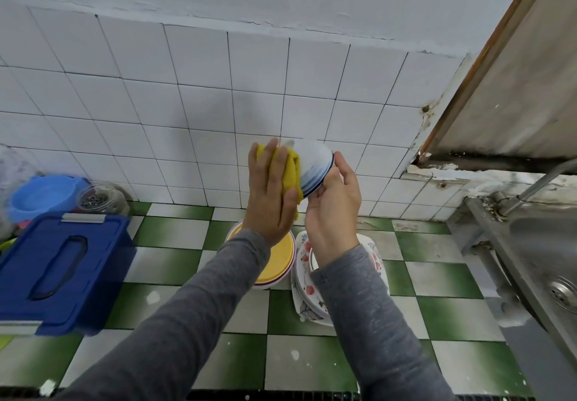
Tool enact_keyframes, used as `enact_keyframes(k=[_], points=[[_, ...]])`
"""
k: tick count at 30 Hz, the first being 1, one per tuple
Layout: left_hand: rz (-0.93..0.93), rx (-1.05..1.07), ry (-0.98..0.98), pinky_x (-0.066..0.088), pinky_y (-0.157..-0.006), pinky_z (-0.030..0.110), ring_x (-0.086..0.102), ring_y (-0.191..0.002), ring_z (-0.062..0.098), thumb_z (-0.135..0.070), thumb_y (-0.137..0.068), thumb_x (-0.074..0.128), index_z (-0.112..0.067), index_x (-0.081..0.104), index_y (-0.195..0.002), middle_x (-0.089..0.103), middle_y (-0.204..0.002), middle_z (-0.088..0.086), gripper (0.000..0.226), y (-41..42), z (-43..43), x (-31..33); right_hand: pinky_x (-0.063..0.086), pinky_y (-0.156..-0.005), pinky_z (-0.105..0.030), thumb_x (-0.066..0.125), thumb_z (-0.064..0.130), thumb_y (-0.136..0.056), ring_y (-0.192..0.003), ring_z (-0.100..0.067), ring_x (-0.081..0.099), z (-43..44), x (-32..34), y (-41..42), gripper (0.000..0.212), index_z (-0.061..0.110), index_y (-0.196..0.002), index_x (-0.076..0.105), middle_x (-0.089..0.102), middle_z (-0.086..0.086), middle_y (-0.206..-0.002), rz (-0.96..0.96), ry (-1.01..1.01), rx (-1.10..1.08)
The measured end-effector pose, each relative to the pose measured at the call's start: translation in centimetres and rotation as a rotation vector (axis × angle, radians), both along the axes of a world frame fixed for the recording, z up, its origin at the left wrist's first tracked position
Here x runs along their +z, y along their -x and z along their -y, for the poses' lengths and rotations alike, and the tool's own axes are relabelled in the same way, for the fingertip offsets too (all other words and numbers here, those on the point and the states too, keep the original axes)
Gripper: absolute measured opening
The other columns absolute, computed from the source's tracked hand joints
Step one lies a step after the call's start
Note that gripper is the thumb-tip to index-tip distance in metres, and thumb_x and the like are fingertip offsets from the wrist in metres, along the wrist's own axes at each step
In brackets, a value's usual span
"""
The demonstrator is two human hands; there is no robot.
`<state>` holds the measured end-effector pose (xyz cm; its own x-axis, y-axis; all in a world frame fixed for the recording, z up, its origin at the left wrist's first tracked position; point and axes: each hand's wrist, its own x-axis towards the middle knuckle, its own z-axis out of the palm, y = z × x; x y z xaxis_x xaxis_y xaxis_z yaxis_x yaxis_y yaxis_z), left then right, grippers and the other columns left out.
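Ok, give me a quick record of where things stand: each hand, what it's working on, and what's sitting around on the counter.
left hand: presses yellow cloth against the bowl's outside
right hand: grips bowl at its rim
bowl: white with blue bands, tipped on its side, held above the counter
under the hands: yellow dish; stack of flowered plates
left side: blue box, blue basin, jar
right side: sink

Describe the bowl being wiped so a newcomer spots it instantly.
Start at the white tiled wall above the green-checked counter. In front of it, mid-air, the right hand grips a bowl while the left hand presses a yellow cloth on it. Unlike the floral plates below, it is white with blue rim bands.
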<state>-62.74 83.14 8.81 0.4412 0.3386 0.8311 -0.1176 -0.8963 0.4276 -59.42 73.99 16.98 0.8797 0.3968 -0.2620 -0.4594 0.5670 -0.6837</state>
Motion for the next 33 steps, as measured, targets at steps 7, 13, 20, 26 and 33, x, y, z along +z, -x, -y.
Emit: enact_keyframes(k=[7, 13, 20, 26, 33], points=[[-0.065, -0.061, -0.194, 0.023, -0.120, 0.054, 0.022, -0.148, 0.031, -0.024, -0.100, 0.038, -0.001, 0.043, -0.141, 0.044, -0.146, 0.024, 0.047, 0.1, -0.9, 1.4, 0.061, -0.078, -0.028, 0.043, 0.007, -0.106, -0.102, -0.019, 0.067, 0.2, -0.1, -0.1, 0.029, 0.019, -0.121, 0.065, 0.068, -0.011, -0.121, 0.236, 0.278, 0.109], [-0.149, -0.184, 0.312, 0.044, -0.109, 0.033, 0.051, -0.128, 0.014, -0.031, -0.100, 0.039, -0.009, 0.051, -0.140, 0.055, -0.138, 0.004, 0.047, 0.1, -0.9, 2.7, 0.059, -0.080, -0.025, 0.042, 0.005, -0.106, -0.103, -0.021, 0.067, 0.8, -0.3, -1.6, 0.031, 0.012, -0.121, 0.068, 0.070, -0.007, -0.115, 0.458, 0.491, 0.217], [-0.164, -0.291, 0.700, 0.043, -0.108, 0.024, 0.050, -0.129, 0.000, -0.051, -0.093, 0.038, -0.043, 0.047, -0.134, 0.052, -0.135, -0.027, 0.043, 0.6, -1.3, 2.3, 0.055, -0.066, -0.017, 0.041, -0.002, -0.103, -0.094, -0.017, 0.067, 2.0, -0.9, -4.1, 0.037, 0.015, -0.098, 0.073, 0.072, -0.007, -0.108, 0.342, 0.341, 0.259], [-0.140, -0.321, 0.753, 0.035, -0.111, 0.018, 0.041, -0.136, -0.001, -0.048, -0.095, 0.035, -0.037, 0.039, -0.143, 0.044, -0.147, -0.019, 0.049, 1.0, -1.1, 2.4, 0.054, -0.090, -0.025, 0.036, -0.003, -0.104, -0.099, -0.015, 0.064, 2.7, -2.2, -5.4, 0.037, 0.014, -0.104, 0.069, 0.070, -0.003, -0.113, 0.200, 0.150, 0.251], [-0.123, -0.379, 0.848, 0.033, -0.112, 0.015, 0.037, -0.136, -0.010, -0.033, -0.101, 0.033, -0.040, 0.032, -0.143, 0.036, -0.147, -0.028, 0.043, 1.1, -0.6, 2.4, 0.057, -0.083, -0.026, 0.028, -0.008, -0.103, -0.078, -0.007, 0.071, 2.6, -3.4, -5.4, 0.041, 0.012, -0.104, 0.065, 0.071, -0.001, -0.099, -0.050, -0.037, 0.165]])
